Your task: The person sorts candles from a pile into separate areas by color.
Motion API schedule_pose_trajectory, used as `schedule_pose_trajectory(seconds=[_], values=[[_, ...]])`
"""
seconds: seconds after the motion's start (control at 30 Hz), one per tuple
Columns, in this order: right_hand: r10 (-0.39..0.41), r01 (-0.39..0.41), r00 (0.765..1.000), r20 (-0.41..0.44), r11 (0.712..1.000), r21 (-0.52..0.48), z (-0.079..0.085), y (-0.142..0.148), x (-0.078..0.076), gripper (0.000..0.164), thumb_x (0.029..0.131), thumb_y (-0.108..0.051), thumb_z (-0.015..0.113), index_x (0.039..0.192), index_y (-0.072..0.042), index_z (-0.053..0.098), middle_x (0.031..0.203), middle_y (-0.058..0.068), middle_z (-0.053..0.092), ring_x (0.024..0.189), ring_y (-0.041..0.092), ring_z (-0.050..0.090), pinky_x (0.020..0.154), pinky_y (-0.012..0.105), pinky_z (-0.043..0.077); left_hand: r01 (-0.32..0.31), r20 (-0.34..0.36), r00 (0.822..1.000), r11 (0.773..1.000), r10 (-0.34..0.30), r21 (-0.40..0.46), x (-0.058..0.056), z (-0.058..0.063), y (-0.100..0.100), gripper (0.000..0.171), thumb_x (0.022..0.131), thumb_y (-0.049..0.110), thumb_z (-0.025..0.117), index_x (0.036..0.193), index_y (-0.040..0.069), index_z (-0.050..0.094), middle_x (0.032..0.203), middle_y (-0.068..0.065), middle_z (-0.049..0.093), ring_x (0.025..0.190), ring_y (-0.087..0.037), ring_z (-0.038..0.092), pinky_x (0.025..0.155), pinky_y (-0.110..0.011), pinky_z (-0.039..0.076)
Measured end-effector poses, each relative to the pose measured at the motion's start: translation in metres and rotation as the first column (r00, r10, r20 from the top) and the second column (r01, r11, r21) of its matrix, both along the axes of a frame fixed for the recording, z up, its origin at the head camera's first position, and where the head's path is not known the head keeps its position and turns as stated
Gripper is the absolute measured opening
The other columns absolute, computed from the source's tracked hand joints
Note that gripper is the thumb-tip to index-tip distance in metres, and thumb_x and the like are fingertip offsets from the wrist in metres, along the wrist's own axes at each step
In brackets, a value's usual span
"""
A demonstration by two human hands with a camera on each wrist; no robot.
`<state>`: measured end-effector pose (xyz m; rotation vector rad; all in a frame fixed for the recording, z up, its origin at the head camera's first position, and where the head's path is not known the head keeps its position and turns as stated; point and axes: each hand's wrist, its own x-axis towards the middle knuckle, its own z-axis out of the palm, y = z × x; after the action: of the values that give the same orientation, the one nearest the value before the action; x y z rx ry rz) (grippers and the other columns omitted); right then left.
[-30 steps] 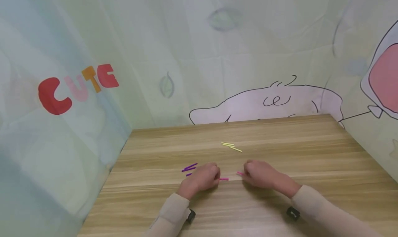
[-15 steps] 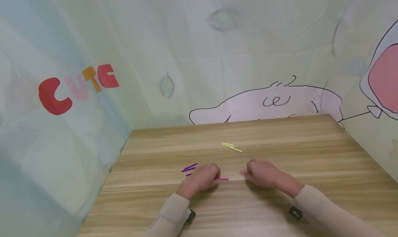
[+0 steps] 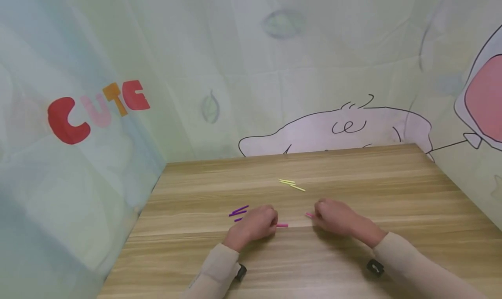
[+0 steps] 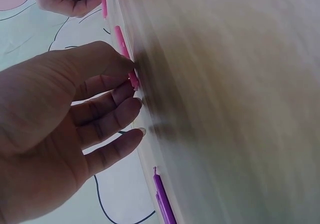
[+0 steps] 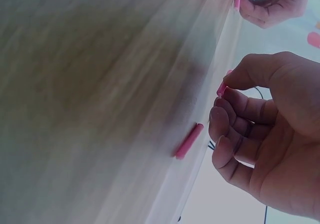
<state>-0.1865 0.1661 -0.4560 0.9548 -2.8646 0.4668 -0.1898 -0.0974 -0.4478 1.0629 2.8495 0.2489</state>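
Observation:
My left hand (image 3: 256, 222) pinches a thin pink candle (image 3: 282, 225) between thumb and index finger, low over the table; in the left wrist view its other fingers curve loosely. To its right, my right hand (image 3: 335, 217) pinches a second pink candle (image 3: 308, 214) by thumb and index finger. A gap separates the two held candles. One more pink candle (image 5: 189, 141) lies on the table near my right hand in the right wrist view; the head view hides it. Several purple candles (image 3: 239, 212) lie just left of my left hand, one partly covered by it.
Several pale yellow candles (image 3: 290, 183) lie farther back on the wood-grain table (image 3: 188, 190). A printed cloth (image 3: 211, 50) hangs behind the table and along its sides. Dark wrist devices show beneath both sleeves, such as the right device (image 3: 375, 267).
My right hand has shifted to the right and slightly away from me, carrying its pink candle, so the gap between the held candles has widened. My left hand stays in place.

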Motion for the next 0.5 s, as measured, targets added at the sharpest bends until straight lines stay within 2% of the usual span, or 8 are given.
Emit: schedule_pose_trajectory(seconds=[0.23,0.37,0.5], values=[[-0.036,0.036,0.998,0.051,0.999,0.006,-0.0001,0.0029,-0.0025,0.024,0.092,-0.015,0.067,0.07,-0.012,0.058,0.066,-0.006,0.047,0.057,0.009,0.042,0.052,0.027,0.041,-0.002,0.024,1.0,1.0,0.002,0.008,-0.0014,-0.0003,-0.0006,0.01,0.085,0.01,0.071,0.078,0.013,0.065,0.074,0.007,0.051,0.066,-0.007,0.047,0.06,-0.02,0.042],[-0.025,0.025,0.999,0.027,1.0,0.011,0.001,0.0043,-0.0033,0.024,0.09,-0.013,0.067,0.069,-0.013,0.058,0.066,-0.005,0.047,0.058,0.009,0.042,0.053,0.028,0.041,0.02,0.001,1.0,1.0,-0.02,0.013,-0.0013,0.0009,-0.0017,0.012,0.084,0.01,0.072,0.076,0.013,0.063,0.073,0.007,0.049,0.066,-0.007,0.046,0.06,-0.02,0.041],[-0.041,0.04,0.998,0.045,0.999,0.014,0.0017,0.0064,-0.0032,0.023,0.091,-0.013,0.067,0.069,-0.012,0.058,0.066,-0.005,0.047,0.058,0.01,0.042,0.053,0.027,0.041,0.037,-0.015,0.999,0.999,-0.036,0.023,-0.0011,-0.0001,-0.0025,0.012,0.082,0.009,0.072,0.075,0.013,0.063,0.072,0.007,0.048,0.065,-0.007,0.045,0.059,-0.02,0.04]])
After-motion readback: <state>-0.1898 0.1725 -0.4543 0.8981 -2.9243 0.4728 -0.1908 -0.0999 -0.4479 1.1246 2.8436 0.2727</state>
